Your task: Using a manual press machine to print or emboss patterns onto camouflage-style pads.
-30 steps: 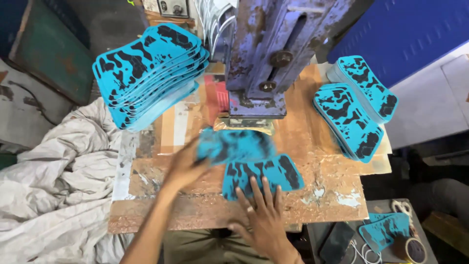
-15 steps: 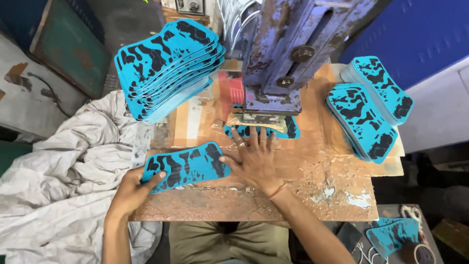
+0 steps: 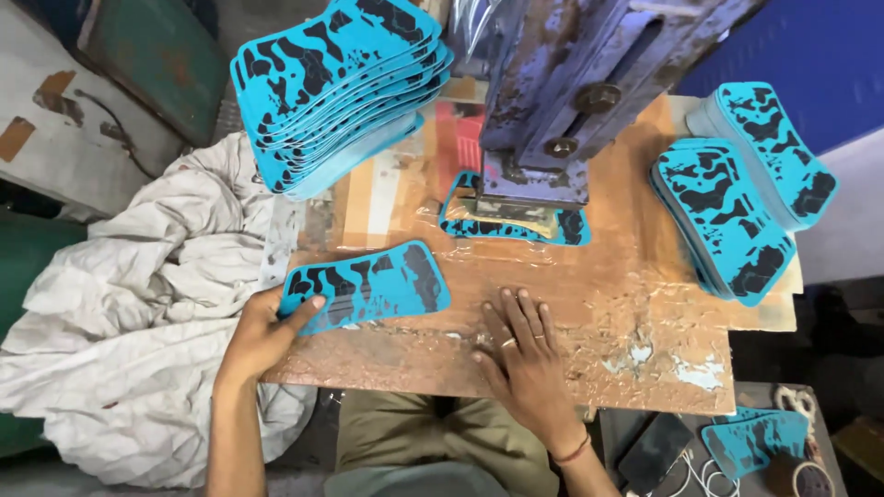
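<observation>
1. Head view: at lower left of the frame, the left hand (image 3: 262, 336) pinches a blue sheet (image 3: 368, 285) at the table (image 3: 645, 304) edge.
2. Lower centre, the right hand (image 3: 525, 354) lies flat, fingers spread, holding nothing.
3. Another sheet (image 3: 511, 221) sits under the press (image 3: 552, 120); a hand reaching in there risks being crushed.
4. The leaning stack (image 3: 336, 83), upper left, could slide off.

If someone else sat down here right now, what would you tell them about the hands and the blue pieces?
Left hand grips the near-left end of one blue piece lying on the worn table.
Right hand lies flat and empty on the table.
Another piece sits under the purple press.
A tall stack stands at far left, two smaller stacks at right.
How many are pressed, I cannot tell.
</observation>
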